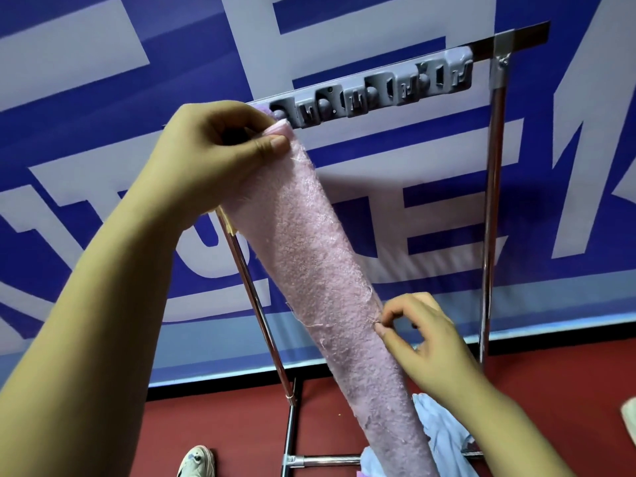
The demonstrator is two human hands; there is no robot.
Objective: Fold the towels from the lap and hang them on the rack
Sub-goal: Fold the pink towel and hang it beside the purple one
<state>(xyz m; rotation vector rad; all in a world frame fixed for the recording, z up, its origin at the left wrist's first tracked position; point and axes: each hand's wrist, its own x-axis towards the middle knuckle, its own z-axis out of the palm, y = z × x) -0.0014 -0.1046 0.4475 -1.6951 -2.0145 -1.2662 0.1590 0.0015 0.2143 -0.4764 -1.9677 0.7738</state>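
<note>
Your left hand (220, 149) pinches the top end of the pink towel (320, 270) between thumb and curled fingers, holding it right at the rack (495, 187) bar, beside the grey clip strip (375, 91). Your right hand (423, 342) pinches the towel's right edge lower down, thumb and forefinger closed on a frayed bit of the hem.

The towel is folded into a long, narrow band that hangs slanting from the bar toward the lower right. Its pile is fuzzy and nubbly, with loose threads along both edges. The rack is shiny chrome tubing: two uprights, a top bar and a low cross rail. The clip strip is moulded grey plastic with round knobs and square slots along it.

A pale blue cloth (444, 432), thin and crumpled, lies just right of the towel's lower end. Behind the rack hangs a blue and white banner (103, 98) over a red floor (234, 421), with a white shoe (196, 461) at the bottom.
</note>
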